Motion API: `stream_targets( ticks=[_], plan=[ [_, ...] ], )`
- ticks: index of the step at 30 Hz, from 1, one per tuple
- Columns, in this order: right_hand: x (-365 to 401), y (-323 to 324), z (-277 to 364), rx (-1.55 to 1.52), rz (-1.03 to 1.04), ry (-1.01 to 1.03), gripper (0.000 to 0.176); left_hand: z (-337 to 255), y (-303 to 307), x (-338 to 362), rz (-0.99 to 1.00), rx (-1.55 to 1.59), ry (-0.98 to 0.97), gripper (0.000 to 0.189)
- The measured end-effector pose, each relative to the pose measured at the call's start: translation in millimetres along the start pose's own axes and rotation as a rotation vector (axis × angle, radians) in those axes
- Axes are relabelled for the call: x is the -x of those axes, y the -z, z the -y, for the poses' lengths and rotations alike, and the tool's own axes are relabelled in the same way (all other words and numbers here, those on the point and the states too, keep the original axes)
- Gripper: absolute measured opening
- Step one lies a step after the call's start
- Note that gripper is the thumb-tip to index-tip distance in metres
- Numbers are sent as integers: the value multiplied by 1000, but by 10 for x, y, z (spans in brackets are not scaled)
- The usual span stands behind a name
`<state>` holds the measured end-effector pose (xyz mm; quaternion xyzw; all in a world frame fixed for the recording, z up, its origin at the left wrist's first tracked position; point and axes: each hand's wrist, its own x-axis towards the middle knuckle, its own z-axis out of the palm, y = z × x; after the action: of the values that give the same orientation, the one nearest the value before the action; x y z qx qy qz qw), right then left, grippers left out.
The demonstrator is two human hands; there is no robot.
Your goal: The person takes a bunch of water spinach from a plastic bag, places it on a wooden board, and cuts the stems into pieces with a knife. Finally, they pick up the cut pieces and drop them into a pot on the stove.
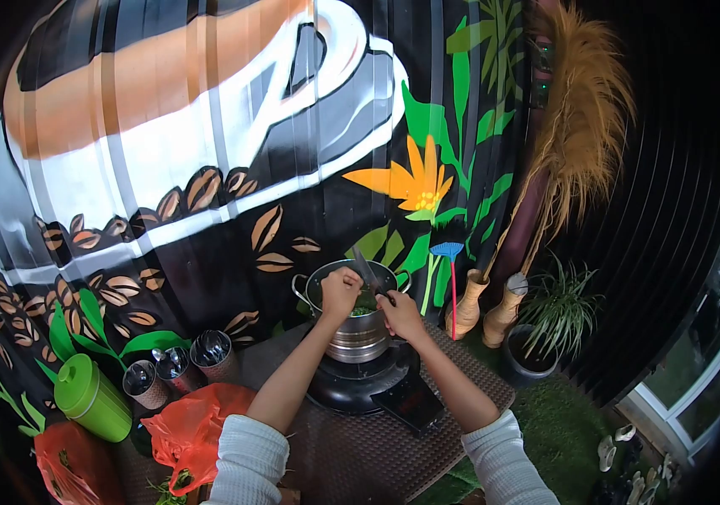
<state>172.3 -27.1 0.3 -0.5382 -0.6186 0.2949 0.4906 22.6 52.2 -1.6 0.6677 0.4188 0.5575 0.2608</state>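
Note:
A two-handled steel pot (352,346) stands on a round black stove (339,392), with chopped greens (363,310) inside it. Over the pot's right side, my right hand (402,316) is closed around the dark handle of a knife (366,271), whose blade points up and to the left. My left hand (341,295) is above the pot's left side, fingers pinched together close to the blade. Whatever those fingers hold is too small to make out.
A black control panel (410,402) is at the front of the stove. To the left are red plastic bags (196,425), a green lidded container (92,396) and cups of cutlery (212,358). Vases (465,310) and a potted plant (537,353) stand beyond the table's right edge.

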Motion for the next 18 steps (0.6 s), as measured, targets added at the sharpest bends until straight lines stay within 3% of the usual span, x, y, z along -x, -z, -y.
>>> stream_targets(
  ticks=[4,6,10,13,15,16,18],
  plan=[
    [8,-19,-34,-18,7,-19,35,97,-79,-54,-65,2,-81,16],
    [-1,-27,-64,-32,-11,-27,35,48,-108,2,-98,-103,-278,15],
    [-12,-19,-105,-83,-26,-40,34,-17,-155,82,21,26,-175,17],
    [-22,27,-159,-169,8,-102,33,-64,-111,133,162,-218,-131,17],
    [-46,51,-198,-190,-4,-99,32,-124,-81,174,269,-648,-50,14],
    [-63,52,-219,-204,2,-112,33,-78,-94,153,267,-650,-46,14],
    [-76,54,-232,-199,23,-116,33,-49,-131,89,39,-570,-162,8]
  ],
)
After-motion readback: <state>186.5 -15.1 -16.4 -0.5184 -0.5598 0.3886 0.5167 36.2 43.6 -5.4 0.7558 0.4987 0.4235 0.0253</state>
